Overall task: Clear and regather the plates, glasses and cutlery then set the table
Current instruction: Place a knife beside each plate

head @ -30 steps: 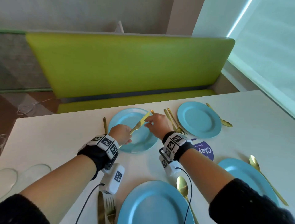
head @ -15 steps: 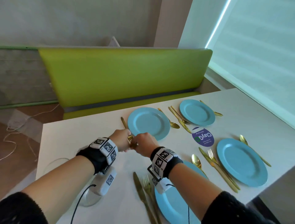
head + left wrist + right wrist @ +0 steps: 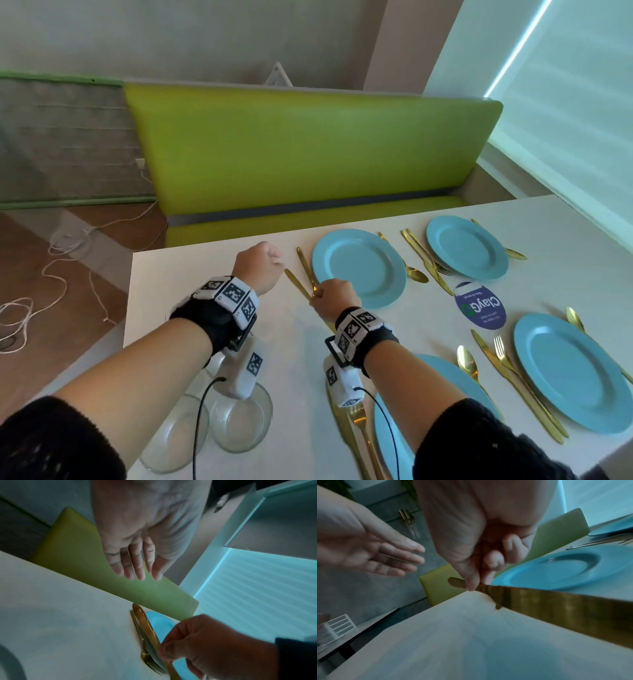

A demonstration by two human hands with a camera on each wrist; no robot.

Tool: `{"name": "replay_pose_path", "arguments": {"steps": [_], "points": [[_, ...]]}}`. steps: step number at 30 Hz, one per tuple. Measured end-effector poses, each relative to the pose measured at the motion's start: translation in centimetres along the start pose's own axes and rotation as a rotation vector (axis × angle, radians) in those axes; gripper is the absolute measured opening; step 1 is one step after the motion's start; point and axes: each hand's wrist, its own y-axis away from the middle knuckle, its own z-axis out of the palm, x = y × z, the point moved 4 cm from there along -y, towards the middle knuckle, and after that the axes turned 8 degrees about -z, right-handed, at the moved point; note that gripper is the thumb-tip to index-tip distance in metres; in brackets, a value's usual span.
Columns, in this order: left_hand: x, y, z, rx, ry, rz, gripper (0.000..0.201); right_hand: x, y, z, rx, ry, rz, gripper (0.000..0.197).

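My right hand (image 3: 329,295) pinches a gold knife (image 3: 296,283) by its middle, just left of the far-left blue plate (image 3: 359,267). In the right wrist view, thumb and fingers (image 3: 471,584) close on the knife (image 3: 556,605), which slants just above the white table (image 3: 191,308). A gold fork (image 3: 150,665) lies on the table right beside the knife (image 3: 145,623). My left hand (image 3: 257,262) hovers close to the knife's far end. Its fingers (image 3: 137,573) are straight and hold nothing.
Three more blue plates, such as the plate (image 3: 568,370) at the right, lie with gold cutlery beside them. Two glass bowls (image 3: 239,419) sit under my left forearm near the front edge. A purple sticker (image 3: 479,306) marks the table's middle. A green bench (image 3: 308,154) runs behind.
A second ago both hands held the knife over the plate, then brought it down left of the plate. My left hand has now let go and opened; the right still holds it.
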Motion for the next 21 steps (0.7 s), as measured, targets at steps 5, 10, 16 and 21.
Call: {"name": "replay_pose_path", "arguments": {"steps": [5,10,16,21], "points": [[-0.9,-1.9,-0.1,-0.041,0.145,-0.080,0.019,-0.4,-3.2,0.9,0.008,-0.056,0.123,0.023],[-1.6,-3.0,0.3,-0.071,0.232,-0.119,0.009,-1.4,-5.2,1.9,-0.003,-0.109,0.169,0.024],[-2.2,-3.9,0.3,-0.073,0.266,-0.134,0.025,-1.8,-6.6,2.7,0.037,-0.208,0.220,0.023],[-2.2,-4.3,0.2,-0.065,0.298,-0.134,0.012,-1.9,-7.3,2.2,0.079,-0.205,0.235,0.024]]}}
